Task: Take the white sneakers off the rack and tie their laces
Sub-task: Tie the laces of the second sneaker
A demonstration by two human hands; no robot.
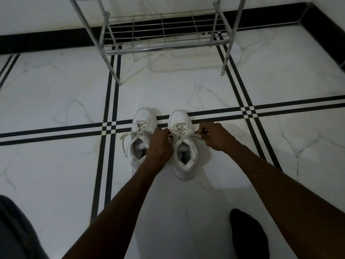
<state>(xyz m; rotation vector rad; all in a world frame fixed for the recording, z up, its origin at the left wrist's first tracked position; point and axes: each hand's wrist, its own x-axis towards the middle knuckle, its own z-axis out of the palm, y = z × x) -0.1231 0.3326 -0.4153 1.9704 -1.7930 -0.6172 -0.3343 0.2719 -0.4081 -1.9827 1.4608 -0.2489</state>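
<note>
**Two white sneakers on the marble floor, laces of one drawn tight**

Two white leather sneakers stand side by side on the white marble-patterned floor tile [56, 94], toes pointing to twelve o'clock, straddling a pair of black inlay stripes [46, 132] that run from nine to three. Off the rack they sit, well apart from the chrome wire shoe rack [162, 32] at twelve o'clock against the wall, whose lower shelf shows nothing on it.

The person's left hand [158, 144] reaches between the shoes, fingers curled together and pinched on one end of the off-white lace [192, 135] of the right-hand sneaker [183, 146]. The right hand [214, 136], at three o'clock of that shoe, has thumb and fingers clamped on the other end, and the lace runs taut across the tongue between the two hands.

The left-hand sneaker [139, 139] lies partly under the left wrist; its loose lace end [124, 136] trails out toward nine o'clock onto the floor.

At five o'clock, near the bottom edge, a foot in a black sock [248, 236] rests on the tile; at seven o'clock a grey trouser leg [16, 232] shows.
</note>
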